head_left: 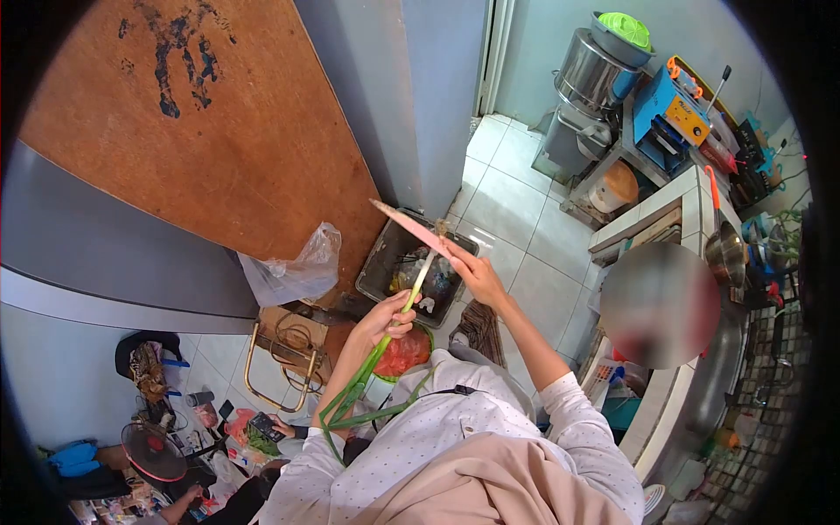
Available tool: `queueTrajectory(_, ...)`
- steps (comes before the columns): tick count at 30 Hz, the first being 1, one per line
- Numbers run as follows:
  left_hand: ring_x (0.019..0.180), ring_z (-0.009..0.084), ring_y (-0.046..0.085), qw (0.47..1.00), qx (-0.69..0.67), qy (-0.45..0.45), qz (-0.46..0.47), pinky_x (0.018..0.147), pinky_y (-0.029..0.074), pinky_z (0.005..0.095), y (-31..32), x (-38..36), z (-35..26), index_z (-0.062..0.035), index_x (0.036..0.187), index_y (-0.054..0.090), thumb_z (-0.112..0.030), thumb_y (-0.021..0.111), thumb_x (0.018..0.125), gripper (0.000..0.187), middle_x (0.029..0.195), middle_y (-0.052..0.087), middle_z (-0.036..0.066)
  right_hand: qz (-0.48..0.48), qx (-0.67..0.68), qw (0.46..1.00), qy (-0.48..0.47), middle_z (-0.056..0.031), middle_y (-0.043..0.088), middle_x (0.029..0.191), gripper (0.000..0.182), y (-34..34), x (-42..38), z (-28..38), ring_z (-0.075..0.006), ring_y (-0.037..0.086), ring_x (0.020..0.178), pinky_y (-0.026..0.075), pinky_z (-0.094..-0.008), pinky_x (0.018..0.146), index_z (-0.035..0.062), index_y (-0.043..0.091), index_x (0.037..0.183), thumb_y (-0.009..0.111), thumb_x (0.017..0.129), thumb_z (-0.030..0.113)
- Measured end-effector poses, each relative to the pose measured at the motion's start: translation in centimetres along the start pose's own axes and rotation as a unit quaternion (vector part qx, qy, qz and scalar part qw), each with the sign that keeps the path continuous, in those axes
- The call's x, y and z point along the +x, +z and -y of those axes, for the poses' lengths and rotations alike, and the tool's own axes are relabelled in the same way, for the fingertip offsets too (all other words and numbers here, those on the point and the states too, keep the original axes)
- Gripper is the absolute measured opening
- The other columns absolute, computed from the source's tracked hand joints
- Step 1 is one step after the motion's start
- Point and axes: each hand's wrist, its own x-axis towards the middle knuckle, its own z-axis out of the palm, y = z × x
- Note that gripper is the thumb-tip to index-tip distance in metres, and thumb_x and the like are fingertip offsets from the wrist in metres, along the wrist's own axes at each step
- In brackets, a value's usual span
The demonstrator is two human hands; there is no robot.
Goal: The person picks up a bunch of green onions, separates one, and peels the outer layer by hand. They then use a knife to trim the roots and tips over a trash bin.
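My left hand (389, 317) is closed round the pale stem of a spring onion (368, 360), whose long green leaves hang back over my forearm and shirt. Its root end points away from me. In my right hand (477, 273) is a knife with a pink blade (411, 228), the tip pointing up and left. The blade lies across the spring onion just below the roots (441, 228). Both hands are above a dark bin (374, 273) with plastic waste in it. A red plastic bag (405, 352) in a green-rimmed container sits under my left hand.
A brown wooden board (236, 131) stands on the left, with a clear plastic bag (302, 267) near its lower edge. A tiled counter (643, 411) runs along the right. Behind me at lower left, a person's hand (282, 427) holds a phone near a fan (154, 452).
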Motion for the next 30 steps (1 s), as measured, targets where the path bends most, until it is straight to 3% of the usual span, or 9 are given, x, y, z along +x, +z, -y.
queueTrajectory(2, 0.034, 0.0044, 0.023, 1.0, -0.001, -0.002, -0.006, 0.031, 0.016, 0.0188, -0.3, -0.1, 0.2, -0.0102, 0.1, 0.043, -0.026, 0.03, 0.095, 0.021, 0.049, 0.027, -0.006, -0.03, -0.013, 0.999, 0.004, -0.0111, 0.054, 0.114, 0.04, -0.6, 0.6, -0.1, -0.0276, 0.061, 0.069, 0.045, -0.0302, 0.066, 0.0123, 0.044, 0.125, 0.043, 0.087, 0.026)
queueTrajectory(3, 0.034, 0.0045, 0.023, 1.0, -0.002, -0.005, -0.012, 0.031, 0.017, 0.0189, -0.4, -0.2, 0.2, -0.0101, 0.1, 0.043, -0.027, 0.03, 0.095, 0.021, 0.049, 0.026, -0.006, -0.047, -0.025, 0.998, -0.015, -0.0099, 0.054, 0.115, 0.04, -0.8, 1.0, -0.2, -0.0284, 0.061, 0.086, 0.045, -0.0302, 0.076, 0.0127, 0.044, 0.125, 0.042, 0.088, 0.027)
queueTrajectory(6, 0.036, 0.0048, 0.024, 1.0, -0.002, -0.003, 0.008, 0.031, 0.017, 0.0186, -0.7, -0.6, 0.3, -0.0102, 0.1, 0.043, -0.024, 0.031, 0.095, 0.019, 0.05, 0.027, -0.005, -0.055, -0.011, 0.998, 0.018, -0.0088, 0.055, 0.115, 0.04, -1.5, 1.6, -0.4, -0.0296, 0.057, 0.098, 0.042, -0.0306, 0.083, 0.0133, 0.044, 0.125, 0.041, 0.088, 0.027)
queueTrajectory(13, 0.037, 0.0049, 0.025, 0.998, 0.051, 0.018, 0.013, 0.032, 0.019, 0.0183, 0.0, -1.1, 0.5, -0.0109, 0.099, 0.042, -0.028, 0.03, 0.095, 0.022, 0.052, 0.028, -0.005, -0.065, 0.006, 0.996, 0.069, -0.0091, 0.053, 0.118, 0.04, -1.9, 2.2, -1.2, -0.0276, 0.057, 0.099, 0.041, -0.0299, 0.085, 0.0135, 0.045, 0.125, 0.04, 0.088, 0.028)
queueTrajectory(16, 0.037, 0.0059, 0.027, 0.995, 0.091, 0.021, -0.018, 0.035, 0.023, 0.0191, 0.3, -1.3, 0.5, -0.0091, 0.096, 0.042, -0.032, 0.031, 0.095, 0.025, 0.051, 0.028, -0.005, -0.106, 0.009, 0.993, 0.052, -0.0127, 0.059, 0.106, 0.04, -1.8, 2.4, -1.4, -0.0247, 0.061, 0.082, 0.043, -0.0296, 0.077, 0.0142, 0.045, 0.125, 0.041, 0.088, 0.029)
queueTrajectory(18, 0.038, 0.006, 0.028, 0.995, 0.102, 0.019, -0.016, 0.035, 0.024, 0.0191, 0.3, -1.3, 0.6, -0.0092, 0.095, 0.041, -0.033, 0.032, 0.094, 0.026, 0.052, 0.029, -0.005, -0.098, -0.016, 0.991, 0.09, -0.0152, 0.062, 0.084, 0.04, -2.1, 2.4, -1.4, -0.0216, 0.057, 0.06, 0.044, -0.0306, 0.066, 0.0156, 0.046, 0.125, 0.041, 0.088, 0.03)
queueTrajectory(21, 0.038, 0.006, 0.028, 0.994, 0.111, 0.019, -0.003, 0.035, 0.024, 0.0189, 0.5, -1.4, 0.4, -0.0092, 0.094, 0.041, -0.034, 0.032, 0.094, 0.026, 0.052, 0.029, -0.004, -0.139, -0.029, 0.989, 0.039, -0.0154, 0.057, 0.067, 0.039, -1.8, 2.6, -2.0, -0.021, 0.048, 0.047, 0.042, -0.0321, 0.059, 0.0172, 0.046, 0.125, 0.041, 0.088, 0.031)
queueTrajectory(28, 0.039, 0.0054, 0.029, 0.994, 0.106, 0.016, 0.018, 0.035, 0.023, 0.018, 0.6, -1.6, 0.7, -0.0104, 0.097, 0.041, -0.032, 0.03, 0.095, 0.025, 0.052, 0.028, -0.005, -0.137, -0.049, 0.984, 0.102, -0.0161, 0.056, 0.065, 0.039, -1.6, 2.4, -1.5, -0.025, 0.048, 0.047, 0.042, -0.0321, 0.059, 0.0196, 0.045, 0.126, 0.04, 0.089, 0.031)
queueTrajectory(30, 0.04, 0.0064, 0.032, 0.996, 0.078, 0.02, 0.039, 0.036, 0.026, 0.0183, 0.3, -1.5, 1.0, -0.0099, 0.096, 0.042, -0.031, 0.033, 0.094, 0.023, 0.057, 0.034, -0.003, -0.145, -0.063, 0.982, 0.103, -0.0146, 0.057, 0.064, 0.039, -1.5, 2.4, -1.8, -0.0257, 0.049, 0.048, 0.042, -0.0325, 0.058, 0.0199, 0.045, 0.125, 0.041, 0.088, 0.032)
